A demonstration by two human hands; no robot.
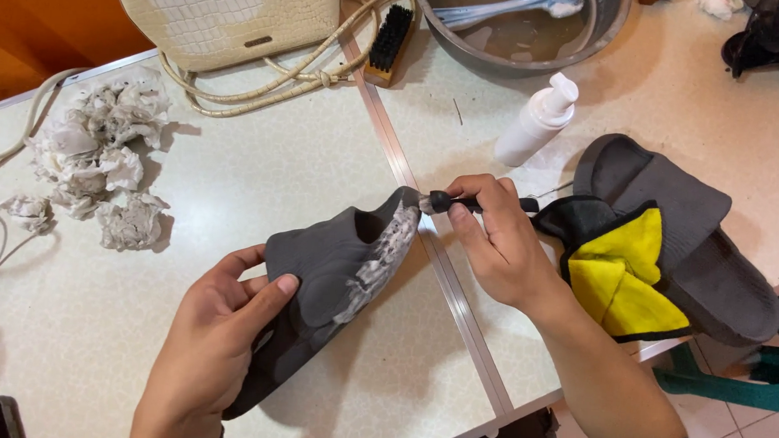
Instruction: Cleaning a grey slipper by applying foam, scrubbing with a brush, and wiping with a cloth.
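Note:
My left hand point(213, 338) grips a dark grey slipper point(330, 282), held tilted above the table with its edge turned toward me. White foam covers the slipper's edge point(388, 245). My right hand point(494, 241) is closed on a small black-handled brush point(456, 202), whose bristle tip touches the foamy edge near the slipper's upper end. A second grey slipper point(669, 231) lies on the table to the right, with a black and yellow cloth point(619, 273) lying over it.
A white pump bottle point(538, 120) stands behind my right hand. A grey basin point(525, 32) with water and a brush sits at the back, next to a wooden scrub brush point(388, 44) and a cream handbag point(228, 15). Crumpled dirty tissues point(103, 154) lie at the left.

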